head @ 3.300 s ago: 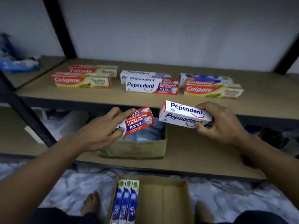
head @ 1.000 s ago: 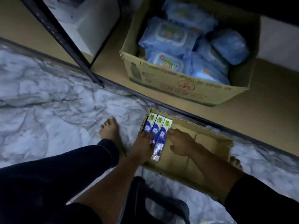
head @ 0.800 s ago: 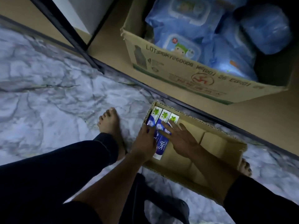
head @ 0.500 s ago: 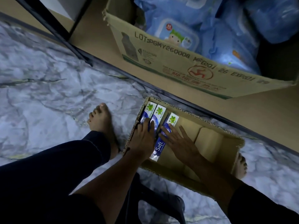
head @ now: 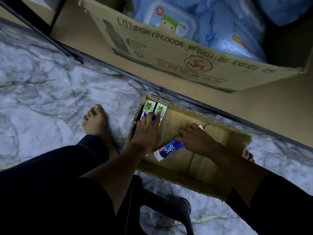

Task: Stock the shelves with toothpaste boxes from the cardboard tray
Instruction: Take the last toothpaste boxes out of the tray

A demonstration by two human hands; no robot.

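Observation:
A shallow cardboard tray [head: 211, 177] lies on the marble floor below the shelf. Two blue and white Safi toothpaste boxes [head: 155, 108] lie side by side at its left wall. My left hand [head: 147, 131] rests on them, fingers laid over their tops. My right hand [head: 194, 139] grips a third Safi box [head: 169, 150], which is turned askew in the middle of the tray. The far end of that box is hidden under my fingers.
A big cardboard carton [head: 169, 53] of blue wet-wipe packs [head: 211, 29] stands on the lowest shelf board [head: 271, 106], just behind the tray. A black shelf post [head: 42, 29] runs at the upper left. My bare foot [head: 96, 124] and a dark stool [head: 160, 209] are close by.
Both boxes held 3.3 s ago are gone from my hands and the view has dropped to the tray. My right hand has pulled one Safi box away from the other two and swung it sideways.

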